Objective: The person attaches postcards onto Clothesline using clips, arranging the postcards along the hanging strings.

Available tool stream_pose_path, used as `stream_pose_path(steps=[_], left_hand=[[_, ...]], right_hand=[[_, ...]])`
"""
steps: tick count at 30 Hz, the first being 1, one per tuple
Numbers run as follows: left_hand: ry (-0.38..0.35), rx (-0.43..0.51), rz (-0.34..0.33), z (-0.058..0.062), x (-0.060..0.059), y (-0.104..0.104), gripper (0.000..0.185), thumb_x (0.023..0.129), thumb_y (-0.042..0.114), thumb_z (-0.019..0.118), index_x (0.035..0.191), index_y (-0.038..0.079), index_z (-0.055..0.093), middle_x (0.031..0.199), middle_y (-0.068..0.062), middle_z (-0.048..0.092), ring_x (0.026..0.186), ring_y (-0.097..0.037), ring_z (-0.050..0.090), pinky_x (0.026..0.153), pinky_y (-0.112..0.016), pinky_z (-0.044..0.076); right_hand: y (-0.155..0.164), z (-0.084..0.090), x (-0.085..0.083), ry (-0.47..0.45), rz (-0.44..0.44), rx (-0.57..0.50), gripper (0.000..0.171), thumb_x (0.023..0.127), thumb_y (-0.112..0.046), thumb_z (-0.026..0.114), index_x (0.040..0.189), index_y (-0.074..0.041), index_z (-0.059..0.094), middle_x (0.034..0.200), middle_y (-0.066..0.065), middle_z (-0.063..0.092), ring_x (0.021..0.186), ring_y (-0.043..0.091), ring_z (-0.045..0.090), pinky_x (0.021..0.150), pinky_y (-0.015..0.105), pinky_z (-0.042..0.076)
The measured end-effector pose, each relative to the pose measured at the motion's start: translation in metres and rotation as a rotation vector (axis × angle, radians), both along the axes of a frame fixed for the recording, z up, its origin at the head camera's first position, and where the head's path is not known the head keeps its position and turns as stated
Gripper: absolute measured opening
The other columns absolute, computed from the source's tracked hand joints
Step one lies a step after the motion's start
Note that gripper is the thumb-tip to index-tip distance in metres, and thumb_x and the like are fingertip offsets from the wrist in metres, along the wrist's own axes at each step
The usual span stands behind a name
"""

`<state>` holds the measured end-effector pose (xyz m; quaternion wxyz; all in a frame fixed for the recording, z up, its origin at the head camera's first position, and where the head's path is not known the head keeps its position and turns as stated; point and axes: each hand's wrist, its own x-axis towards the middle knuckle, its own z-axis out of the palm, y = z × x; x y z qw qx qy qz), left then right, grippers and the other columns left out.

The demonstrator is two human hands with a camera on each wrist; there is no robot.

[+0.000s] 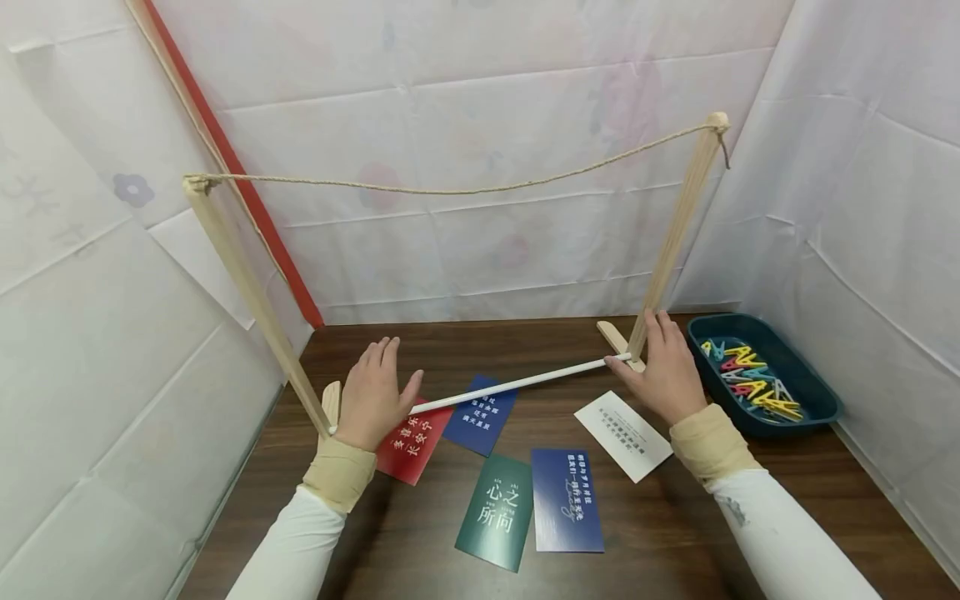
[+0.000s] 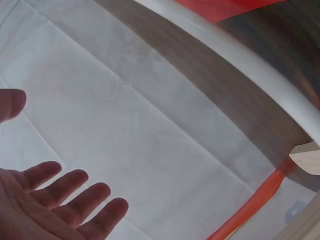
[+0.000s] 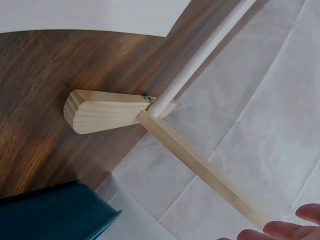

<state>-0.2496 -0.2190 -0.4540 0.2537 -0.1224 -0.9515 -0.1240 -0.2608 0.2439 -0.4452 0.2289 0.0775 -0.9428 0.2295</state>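
Now both hands open, left hand [image 1: 372, 390] and right hand [image 1: 663, 367] beside the wooden frame's [image 1: 675, 225] feet.

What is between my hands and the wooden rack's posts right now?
Nothing visible. The left hand is open beside the left post, the right hand open by the right post. The cards lie nearer you, beneath the white rod.

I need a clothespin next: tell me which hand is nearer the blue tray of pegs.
Right. The right hand rests at the foot of the rack's right post, just left of the blue tray. The left hand sits by the left post, across the table from it.
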Motion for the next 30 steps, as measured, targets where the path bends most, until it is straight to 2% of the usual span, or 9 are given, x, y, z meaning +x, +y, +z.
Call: stream_pose_path(steps=[4, 7, 21, 25, 30], left_hand=[[0.107, 0.052, -0.029, 0.003, 0.001, -0.001, 0.069, 0.098, 0.033, 0.077, 0.145, -0.011, 0.055, 0.140, -0.033, 0.064, 0.129, -0.052, 0.064, 0.108, -0.063, 0.054], [0.149, 0.078, -0.031, 0.004, 0.002, -0.002, 0.066, 0.097, 0.032, 0.079, 0.142, -0.011, 0.056, 0.135, -0.033, 0.065, 0.123, -0.052, 0.066, 0.104, -0.063, 0.056], [0.203, 0.125, -0.010, 0.012, 0.010, -0.005, 0.060, 0.097, 0.029, 0.080, 0.137, -0.011, 0.059, 0.126, -0.032, 0.068, 0.112, -0.051, 0.069, 0.093, -0.061, 0.061], [0.201, 0.132, 0.012, 0.014, 0.011, -0.008, 0.060, 0.097, 0.030, 0.080, 0.136, -0.011, 0.060, 0.125, -0.032, 0.068, 0.111, -0.050, 0.070, 0.085, -0.062, 0.063], [0.179, 0.165, 0.017, 0.015, 0.013, -0.011, 0.058, 0.099, 0.029, 0.078, 0.137, -0.011, 0.059, 0.125, -0.032, 0.068, 0.109, -0.050, 0.070, 0.082, -0.063, 0.062]], right_hand=[[0.000, 0.005, -0.002, 0.036, 0.003, -0.026, 0.101, 0.092, -0.039, 0.086, 0.163, 0.012, 0.034, 0.162, 0.043, 0.037, 0.149, 0.062, 0.040, 0.116, 0.077, 0.038], [0.001, 0.008, -0.002, 0.024, -0.009, -0.048, 0.101, 0.093, -0.039, 0.085, 0.164, 0.011, 0.032, 0.163, 0.042, 0.037, 0.149, 0.063, 0.040, 0.116, 0.078, 0.038], [0.006, 0.021, -0.006, 0.029, -0.037, -0.087, 0.099, 0.094, -0.035, 0.085, 0.163, 0.013, 0.032, 0.162, 0.041, 0.039, 0.149, 0.060, 0.040, 0.119, 0.076, 0.036], [0.008, 0.022, -0.008, 0.026, -0.038, -0.088, 0.100, 0.094, -0.034, 0.085, 0.163, 0.013, 0.030, 0.162, 0.041, 0.039, 0.149, 0.061, 0.040, 0.118, 0.076, 0.037], [0.011, 0.023, -0.012, 0.038, -0.029, -0.105, 0.099, 0.094, -0.032, 0.086, 0.162, 0.013, 0.031, 0.160, 0.042, 0.041, 0.146, 0.061, 0.043, 0.116, 0.076, 0.039]])
